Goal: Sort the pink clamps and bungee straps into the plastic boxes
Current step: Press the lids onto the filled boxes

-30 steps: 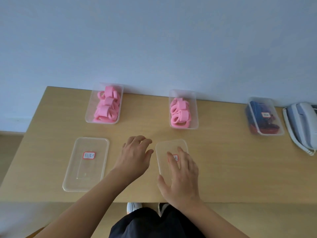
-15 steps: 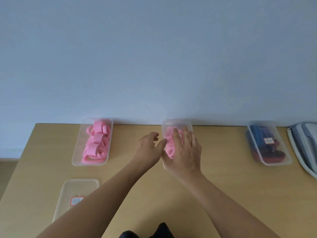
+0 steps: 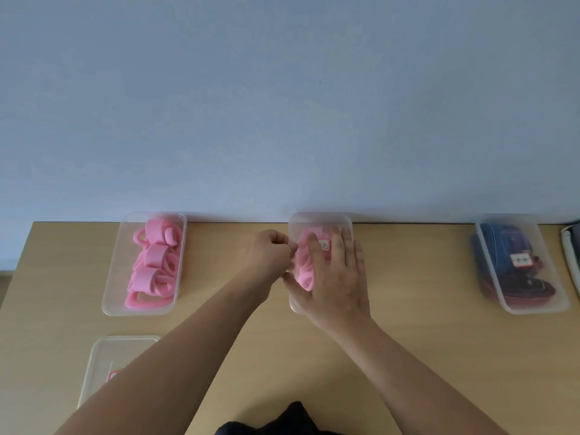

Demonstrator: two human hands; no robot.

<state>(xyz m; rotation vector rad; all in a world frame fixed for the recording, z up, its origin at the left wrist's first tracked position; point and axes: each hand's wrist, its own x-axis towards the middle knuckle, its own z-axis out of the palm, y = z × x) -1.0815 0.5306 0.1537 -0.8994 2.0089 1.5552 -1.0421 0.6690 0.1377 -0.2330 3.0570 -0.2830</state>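
The right hand [image 3: 335, 277] lies flat with straight fingers, pressing the see-through lid [image 3: 320, 219] onto the middle clear plastic box [image 3: 293, 306] on the tan wooden surface [image 3: 414, 277]. Soft pink clamps [image 3: 304, 268] sit inside it. The left hand [image 3: 270, 259] has curled fingers at the box's left edge; I cannot tell if they pinch it.

A plain pale blue-grey wall [image 3: 282, 105] fills most of what's ahead, evenly lit, with no marks to speak of. A light wooden table [image 3: 408, 340] stands pushed against it. A strip of brown floor [image 3: 3, 290] shows at the far left.
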